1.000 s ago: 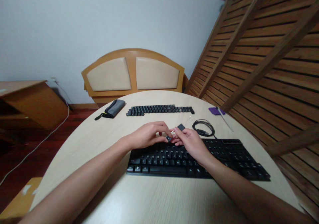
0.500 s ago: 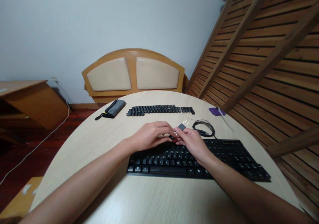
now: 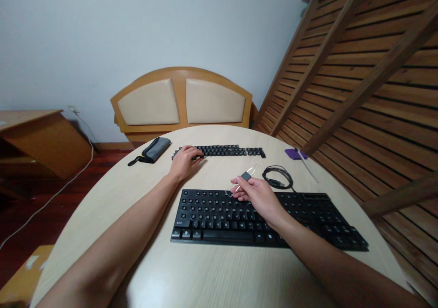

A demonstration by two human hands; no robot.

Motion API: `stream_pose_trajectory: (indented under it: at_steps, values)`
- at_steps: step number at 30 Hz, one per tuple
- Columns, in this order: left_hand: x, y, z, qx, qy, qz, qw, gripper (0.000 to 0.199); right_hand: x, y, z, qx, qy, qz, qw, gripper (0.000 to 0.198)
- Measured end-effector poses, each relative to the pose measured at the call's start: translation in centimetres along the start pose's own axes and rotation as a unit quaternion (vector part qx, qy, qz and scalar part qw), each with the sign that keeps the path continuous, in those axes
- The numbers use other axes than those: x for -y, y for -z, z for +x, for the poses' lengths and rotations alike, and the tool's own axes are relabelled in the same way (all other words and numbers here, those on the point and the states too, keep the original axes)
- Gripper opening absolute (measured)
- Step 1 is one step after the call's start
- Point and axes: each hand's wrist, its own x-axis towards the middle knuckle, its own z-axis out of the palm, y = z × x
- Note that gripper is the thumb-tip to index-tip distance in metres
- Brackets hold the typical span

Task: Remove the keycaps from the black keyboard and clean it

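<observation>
My left hand point(image 3: 185, 162) is at the left part of the rows of loose black keycaps point(image 3: 222, 151), fingers pinched on a dark keycap point(image 3: 198, 157) at the front row. The fingers partly hide it. In my right hand point(image 3: 258, 194) is a keycap puller point(image 3: 246, 176) with a grey handle and thin wire loops at both ends. One loop hangs over the top edge of the black keyboard point(image 3: 226, 237). Many of the keyboard's upper-left positions show bare stems, while the lower rows still carry caps.
A coiled black cable point(image 3: 278, 177) lies behind the keyboard. At the right is a purple cloth point(image 3: 293, 154) with a thin pale brush-like stick point(image 3: 308, 165) across it. A grey zipped pouch point(image 3: 155, 150) sits at the left of the round table point(image 3: 102, 207).
My left hand has left the puller and moved away and left to the keycap rows, carrying a keycap. My right hand stays over the keyboard with the puller.
</observation>
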Motion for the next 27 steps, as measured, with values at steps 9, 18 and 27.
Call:
stream_pose_trajectory:
  at_steps: [9,18,27]
  values:
    - [1.8,-1.2,-0.4,0.002,0.045,0.036,0.998,0.014,0.1,0.0,-0.1,0.007,-0.001,-0.017,1.000,0.044]
    - [1.6,-1.2,-0.5,0.015,0.056,0.037,0.998,0.015,0.1,0.1,-0.1,0.014,0.001,-0.023,1.000,0.047]
    - [1.8,-1.3,-0.4,0.013,0.066,0.032,0.997,0.014,0.4,0.0,-0.2,0.020,0.001,-0.025,1.000,0.046]
